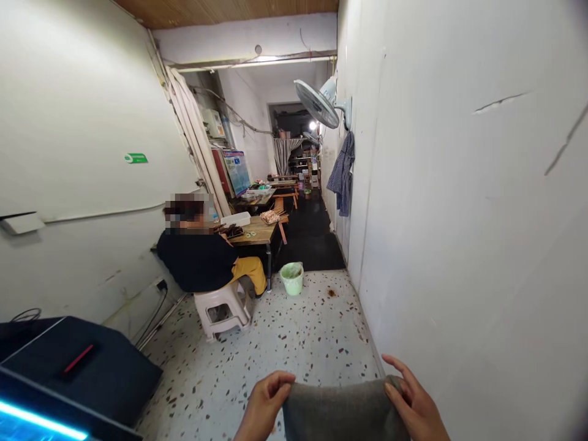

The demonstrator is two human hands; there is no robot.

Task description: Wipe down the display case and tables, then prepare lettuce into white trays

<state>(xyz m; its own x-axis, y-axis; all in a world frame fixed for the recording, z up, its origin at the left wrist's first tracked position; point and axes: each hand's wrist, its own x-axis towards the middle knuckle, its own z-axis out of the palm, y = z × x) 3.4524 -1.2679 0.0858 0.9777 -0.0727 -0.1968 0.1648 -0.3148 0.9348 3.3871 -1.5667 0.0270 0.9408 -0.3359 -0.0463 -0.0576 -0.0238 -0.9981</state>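
A dark grey cloth (342,407) is stretched between my two hands at the bottom of the view, its upper edge nearly straight. My left hand (269,398) pinches its upper left corner between thumb and fingers. At the upper right corner, my right hand (411,398) grips the cloth with the thumb in front, one finger sticking out. The lower part of the cloth runs out of the frame. Below the hands lies speckled floor, with a white wall close on the right.
A person (197,257) sits on a plastic stool (223,309) at a wooden table (261,233) with skewers on it. A green bucket (293,282) stands on the floor. A wall fan (316,101) and a striped garment (341,174) hang right. A dark cabinet (82,361) is lower left.
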